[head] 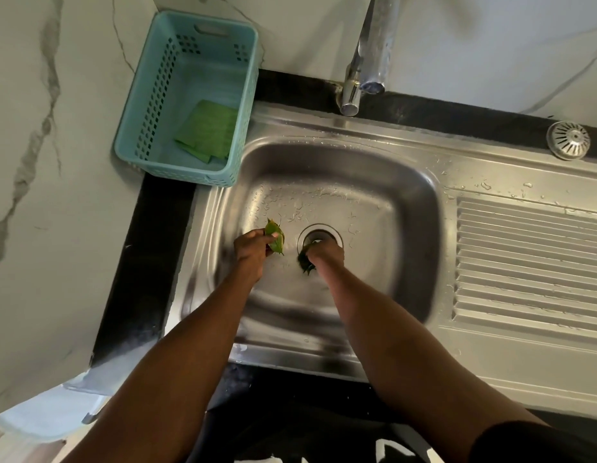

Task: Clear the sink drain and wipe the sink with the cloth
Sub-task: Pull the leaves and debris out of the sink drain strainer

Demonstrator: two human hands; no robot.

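Both my hands reach down into the steel sink. My left hand grips a bunch of green leaves just left of the round drain. At the drain's near edge, my right hand is curled round a dark wet clump of leaves. The drain opening is uncovered and partly hidden by my right hand. A folded green cloth lies inside the teal basket at the sink's far left corner.
The tap hangs over the sink's far rim. A metal drain strainer sits on the rim at far right. The ribbed draining board lies to the right, with water drops near it. White marble walls stand at left and behind.
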